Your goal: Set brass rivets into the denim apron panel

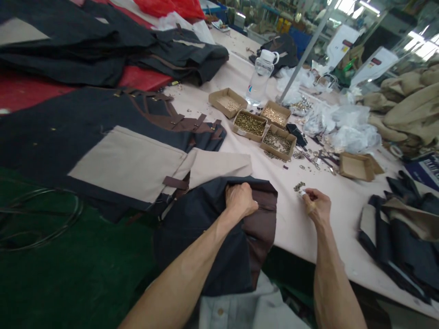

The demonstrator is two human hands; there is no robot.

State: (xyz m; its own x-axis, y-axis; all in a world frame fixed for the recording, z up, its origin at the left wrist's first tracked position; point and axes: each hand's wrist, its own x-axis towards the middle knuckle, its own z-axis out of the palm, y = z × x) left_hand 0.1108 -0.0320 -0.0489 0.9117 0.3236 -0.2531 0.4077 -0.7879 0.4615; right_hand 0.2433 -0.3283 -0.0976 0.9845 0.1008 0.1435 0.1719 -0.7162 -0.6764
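My left hand (241, 201) is closed on the edge of a dark navy fabric piece (206, 237). Brown lining (261, 210) shows along the turned edge of that piece, which hangs over the front of the table. To the right, my right hand (317, 204) is held in a pinch just above the tabletop. Something white shows at its fingertips, too small to make out. Touching or very near those fingertips lies a small heap of brass-coloured metal rings (299, 186).
Small cardboard boxes of metal fittings (249, 124) stand beyond my hands, near a clear water bottle (259, 80). A metal pole (305, 52) rises behind them. Stacked dark fabric pieces (85, 114) cover the left; folded ones (394, 237) lie right.
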